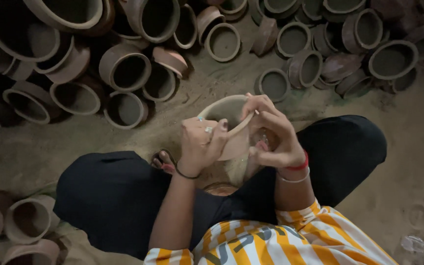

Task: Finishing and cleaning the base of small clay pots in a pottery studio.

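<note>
Head view looks straight down on a person sitting cross-legged on a sandy floor [403, 162], black trousers, orange and white striped top. Both hands are on one pale clay pot [227, 122], held just above the lap between the knees and tilted so the mouth faces up and away.

The left hand [201, 143] has its fingers [220, 128] curled shut around the near side of the pot, thumb over the rim, with a ring on one finger and a dark band at the wrist. The right hand [271, 132] is closed on the other side, fingertips hooked over the rim at the top and the palm against the outer wall; red and silver bangles [298, 172] sit at that wrist. So neither hand is open at all, both are wrapped on the pot.

My read is that the step in hand is working or smoothing the rim and wall by hand. It looks mid-way, since the pot is paler than the others. The next move probably calls for turning the pot a bit in the left hand while the right keeps light pressure on the rim, gently, because an unfired edge would chip or dent easily.

A heap of darker clay pots [123, 68] lies across the floor ahead, mostly on their sides, well apart from the hands. A few more pots [28, 218] sit by the left knee. A sandalled foot [163, 161] peeks out just under the left hand.
</note>
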